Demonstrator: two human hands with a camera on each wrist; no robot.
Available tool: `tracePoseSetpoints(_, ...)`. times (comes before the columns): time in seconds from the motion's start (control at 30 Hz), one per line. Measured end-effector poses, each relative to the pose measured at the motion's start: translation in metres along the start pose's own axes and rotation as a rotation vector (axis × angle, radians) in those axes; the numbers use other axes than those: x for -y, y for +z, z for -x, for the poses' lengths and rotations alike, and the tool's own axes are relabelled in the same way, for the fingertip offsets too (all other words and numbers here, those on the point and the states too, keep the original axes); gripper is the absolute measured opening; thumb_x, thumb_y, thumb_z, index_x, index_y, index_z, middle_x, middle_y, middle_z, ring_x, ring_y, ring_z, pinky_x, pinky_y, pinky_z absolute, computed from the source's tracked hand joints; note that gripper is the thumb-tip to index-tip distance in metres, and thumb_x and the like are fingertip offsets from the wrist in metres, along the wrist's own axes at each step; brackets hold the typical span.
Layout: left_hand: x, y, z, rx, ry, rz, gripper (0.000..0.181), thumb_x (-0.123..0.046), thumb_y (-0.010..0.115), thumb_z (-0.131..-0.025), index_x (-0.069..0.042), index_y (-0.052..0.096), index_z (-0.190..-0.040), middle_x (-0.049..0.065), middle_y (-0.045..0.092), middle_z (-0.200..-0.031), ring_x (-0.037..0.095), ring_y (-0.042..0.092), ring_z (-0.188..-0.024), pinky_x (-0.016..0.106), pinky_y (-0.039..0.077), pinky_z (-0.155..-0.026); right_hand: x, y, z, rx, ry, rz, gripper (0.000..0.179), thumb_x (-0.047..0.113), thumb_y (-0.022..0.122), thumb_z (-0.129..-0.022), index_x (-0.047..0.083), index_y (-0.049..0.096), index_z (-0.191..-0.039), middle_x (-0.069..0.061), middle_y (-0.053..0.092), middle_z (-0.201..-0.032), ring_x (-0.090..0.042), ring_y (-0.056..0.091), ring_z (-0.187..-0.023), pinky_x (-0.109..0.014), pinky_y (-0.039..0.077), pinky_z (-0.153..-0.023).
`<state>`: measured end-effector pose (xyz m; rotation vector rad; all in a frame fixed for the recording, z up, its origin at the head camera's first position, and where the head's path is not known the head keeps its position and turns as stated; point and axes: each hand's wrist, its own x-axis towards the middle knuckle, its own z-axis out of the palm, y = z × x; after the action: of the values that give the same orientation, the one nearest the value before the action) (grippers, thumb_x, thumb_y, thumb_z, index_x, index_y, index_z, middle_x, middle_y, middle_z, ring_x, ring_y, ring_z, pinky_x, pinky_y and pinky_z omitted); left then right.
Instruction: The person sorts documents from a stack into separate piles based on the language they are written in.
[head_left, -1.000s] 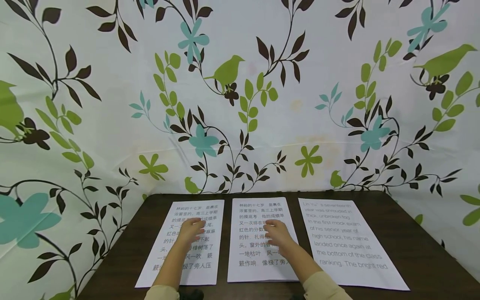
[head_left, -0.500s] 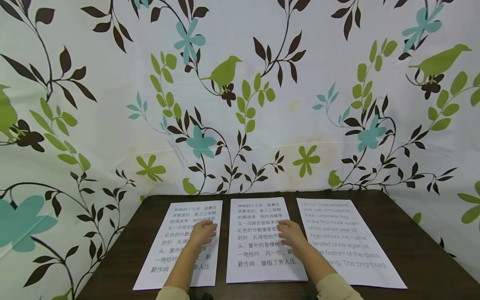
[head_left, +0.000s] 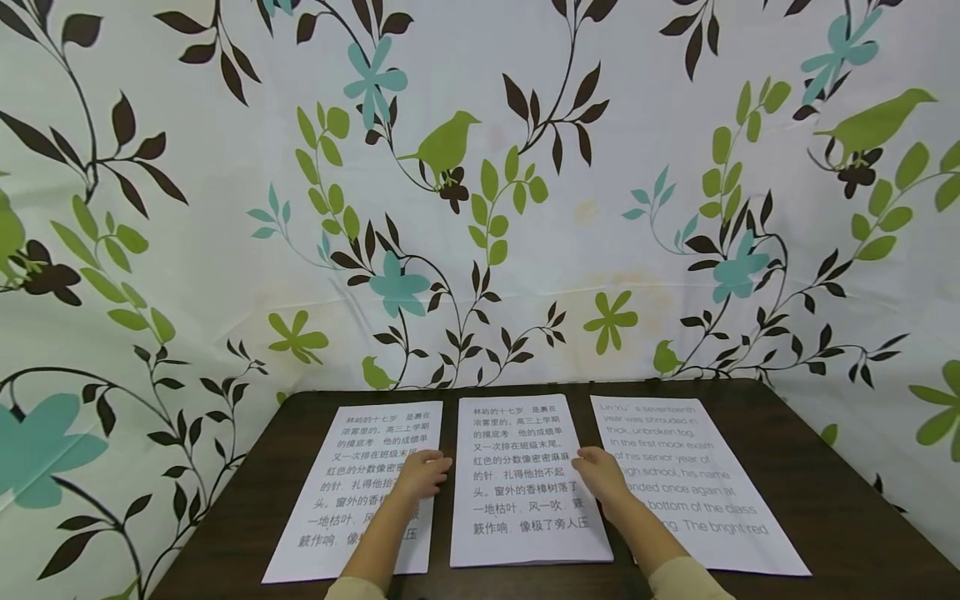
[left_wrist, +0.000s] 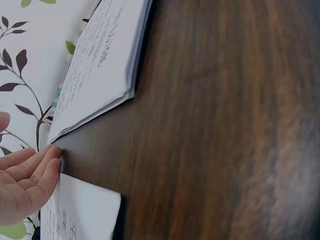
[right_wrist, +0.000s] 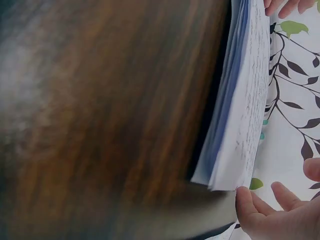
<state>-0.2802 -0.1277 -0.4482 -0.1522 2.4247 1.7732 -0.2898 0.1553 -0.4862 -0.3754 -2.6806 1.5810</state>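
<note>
Three printed paper stacks lie side by side in the head view. The middle stack (head_left: 525,546) lies between my hands. My left hand (head_left: 422,477) is over the right edge of the left stack (head_left: 300,562), fingers extended towards the middle stack's left edge. In the left wrist view its fingers are loosely straight, with nothing between them. At the middle stack's right edge is my right hand (head_left: 602,477), overlapping the right stack (head_left: 757,554). The right wrist view has its fingertips right at the corner of the middle stack (right_wrist: 237,145), whose layered sheets show.
The stacks lie on a dark brown wooden table (head_left: 217,533). Behind it hangs a white cloth (head_left: 525,325) printed with birds, flowers and leaves. The left and middle stacks carry Chinese text, the right one English.
Both hands have moved to the right, from over the left and middle stacks to either side of the middle stack. The head view has shifted slightly; the stacks lie as before.
</note>
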Motion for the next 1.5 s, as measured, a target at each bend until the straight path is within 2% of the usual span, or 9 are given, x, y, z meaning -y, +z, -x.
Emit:
tracePoseSetpoints(0.07, 0.001, 0.002, 0.001, 0.005, 0.006, 0.002, 0.045, -0.016, 0.051, -0.084, 0.013, 0.042, -0.116, 0.026, 0.053, -0.105, 0.035, 0.053, -0.094, 0.038, 0.047, -0.073, 0.001, -0.001, 0.002, 0.002, -0.001, 0.002, 0.042, 0.023, 0.048, -0.086, -0.005, 0.045, -0.116, -0.020, 0.050, -0.109, -0.035, 0.047, -0.099, -0.047, 0.041, -0.077)
tracePoseSetpoints(0.23, -0.002, 0.008, 0.005, 0.021, 0.019, 0.009, 0.045, -0.015, 0.052, -0.084, 0.015, 0.042, -0.115, 0.027, 0.052, -0.104, 0.035, 0.053, -0.092, 0.038, 0.047, -0.072, 0.027, -0.013, 0.029, 0.020, 0.012, -0.047, 0.042, 0.017, 0.047, -0.084, -0.012, 0.043, -0.114, -0.027, 0.048, -0.109, -0.041, 0.043, -0.102, -0.051, 0.036, -0.082)
tracePoseSetpoints(0.37, -0.005, 0.011, 0.007, 0.021, 0.020, 0.004, 0.044, -0.014, 0.051, -0.083, 0.016, 0.042, -0.114, 0.028, 0.050, -0.105, 0.035, 0.054, -0.091, 0.039, 0.047, -0.072, 0.035, -0.018, 0.038, 0.030, 0.025, -0.043, 0.041, 0.016, 0.045, -0.085, -0.012, 0.043, -0.114, -0.026, 0.047, -0.109, -0.041, 0.043, -0.102, -0.050, 0.037, -0.082)
tracePoseSetpoints(0.6, -0.005, 0.013, 0.010, 0.014, 0.029, 0.002, 0.042, -0.015, 0.054, -0.081, 0.015, 0.046, -0.109, 0.021, 0.055, -0.098, 0.029, 0.056, -0.085, 0.037, 0.047, -0.070, 0.036, -0.016, 0.041, 0.030, 0.008, -0.043, 0.039, 0.014, 0.045, -0.085, -0.013, 0.044, -0.114, -0.027, 0.047, -0.109, -0.041, 0.043, -0.101, -0.050, 0.037, -0.082)
tracePoseSetpoints(0.73, -0.008, 0.014, 0.013, 0.025, 0.035, -0.010, 0.040, -0.014, 0.051, -0.083, 0.014, 0.047, -0.110, 0.023, 0.054, -0.101, 0.035, 0.053, -0.090, 0.042, 0.045, -0.073, 0.036, -0.015, 0.042, 0.024, -0.004, -0.027, 0.040, 0.014, 0.045, -0.085, -0.013, 0.043, -0.114, -0.029, 0.046, -0.111, -0.043, 0.042, -0.102, -0.052, 0.036, -0.082)
tracePoseSetpoints(1.0, -0.013, 0.016, 0.011, 0.011, 0.059, -0.037, 0.038, -0.014, 0.050, -0.083, 0.013, 0.049, -0.109, 0.020, 0.055, -0.099, 0.032, 0.052, -0.089, 0.043, 0.043, -0.075, 0.041, -0.012, 0.041, -0.028, -0.025, 0.002, 0.037, 0.017, 0.046, -0.086, -0.008, 0.046, -0.114, -0.025, 0.048, -0.111, -0.038, 0.046, -0.101, -0.040, 0.046, -0.069)
tracePoseSetpoints(1.17, -0.016, 0.017, 0.012, -0.021, 0.081, 0.061, 0.041, -0.010, 0.049, -0.082, 0.015, 0.043, -0.114, 0.023, 0.052, -0.102, 0.035, 0.052, -0.092, 0.041, 0.045, -0.074, 0.047, -0.017, 0.043, -0.057, -0.023, -0.075, 0.037, 0.012, 0.045, -0.084, -0.008, 0.045, -0.115, -0.025, 0.048, -0.109, -0.035, 0.049, -0.095, -0.037, 0.046, -0.069)
tracePoseSetpoints(1.3, -0.014, 0.019, 0.013, -0.031, 0.060, 0.155, 0.044, -0.005, 0.050, -0.080, 0.016, 0.038, -0.117, 0.026, 0.049, -0.103, 0.037, 0.053, -0.092, 0.036, 0.049, -0.070, 0.046, -0.020, 0.046, -0.054, -0.029, -0.139, 0.041, 0.005, 0.045, -0.081, -0.010, 0.040, -0.118, -0.022, 0.053, -0.097, -0.028, 0.055, -0.079, -0.033, 0.047, -0.064)
tracePoseSetpoints(1.5, -0.002, 0.019, 0.013, -0.004, 0.023, 0.130, 0.040, 0.001, 0.052, -0.078, 0.019, 0.041, -0.112, 0.019, 0.054, -0.090, 0.026, 0.057, -0.075, 0.034, 0.050, -0.063, 0.037, -0.019, 0.047, -0.011, 0.023, -0.132, 0.042, 0.000, 0.045, -0.079, -0.015, 0.037, -0.118, -0.024, 0.051, -0.097, -0.030, 0.055, -0.082, -0.039, 0.046, -0.072)
